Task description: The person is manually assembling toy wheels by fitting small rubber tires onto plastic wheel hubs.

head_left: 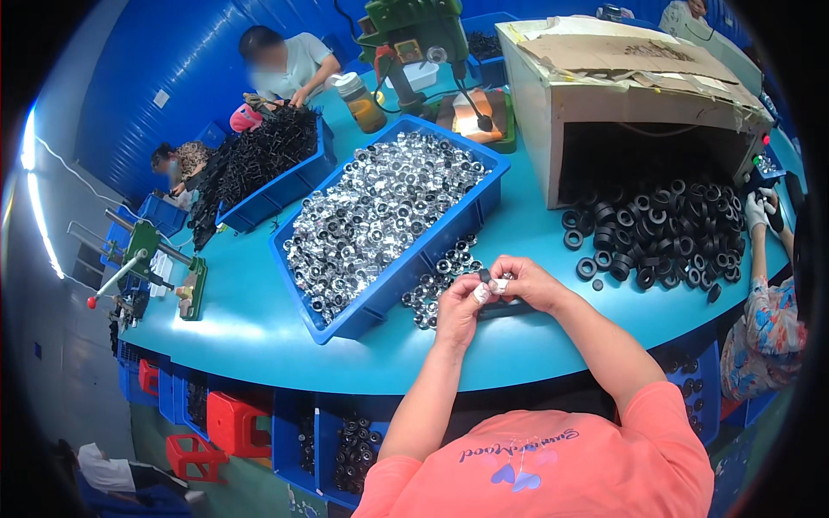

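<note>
My left hand (456, 312) and my right hand (532, 285) meet above the table, fingertips pinched together. Between them is a small black part (484, 274), mostly covered by the fingers, so its exact kind cannot be made out. White wrapping covers the tips of some fingers. Just below the hands lies a dark bar-like object (505, 308), partly hidden. Beside my left hand is a loose cluster of small clear round parts with dark centres (423, 302). More of these clear parts (380, 207) fill a blue bin (406, 274) behind it.
A heap of black rings (656, 237) spreads at right, before an open-fronted box (553, 121). A green press (406, 43) stands at the back, a hand press (194, 289) at left. A blue bin of black parts (276, 142) is farther back. Co-workers sit around the blue-green table (259, 337).
</note>
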`<state>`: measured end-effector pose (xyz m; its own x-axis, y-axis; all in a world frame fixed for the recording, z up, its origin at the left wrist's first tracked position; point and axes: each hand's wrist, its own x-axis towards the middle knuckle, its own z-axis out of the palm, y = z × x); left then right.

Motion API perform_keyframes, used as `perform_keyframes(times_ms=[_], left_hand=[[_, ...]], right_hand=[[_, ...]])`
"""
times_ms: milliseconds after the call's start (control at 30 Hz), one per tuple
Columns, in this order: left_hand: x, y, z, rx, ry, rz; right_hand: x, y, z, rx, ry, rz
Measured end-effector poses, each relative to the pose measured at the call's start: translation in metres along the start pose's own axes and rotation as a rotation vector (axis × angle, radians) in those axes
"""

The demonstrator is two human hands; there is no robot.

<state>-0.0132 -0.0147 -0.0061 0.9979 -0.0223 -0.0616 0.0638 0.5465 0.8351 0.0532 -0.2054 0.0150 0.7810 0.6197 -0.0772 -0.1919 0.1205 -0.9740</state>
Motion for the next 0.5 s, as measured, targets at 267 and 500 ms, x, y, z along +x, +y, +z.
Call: perform_keyframes(times_ms=[267, 500], left_hand=[[0.000, 0.001, -0.005, -0.088, 0.029, -0.010], [0.002, 0.008, -0.005, -0.225, 0.027, 0.010]], right_hand=[[0.000, -0.010, 0.005, -0.296, 0.083, -0.067], [-0.001, -0.006, -0.006, 0.006, 0.006, -0.093]])
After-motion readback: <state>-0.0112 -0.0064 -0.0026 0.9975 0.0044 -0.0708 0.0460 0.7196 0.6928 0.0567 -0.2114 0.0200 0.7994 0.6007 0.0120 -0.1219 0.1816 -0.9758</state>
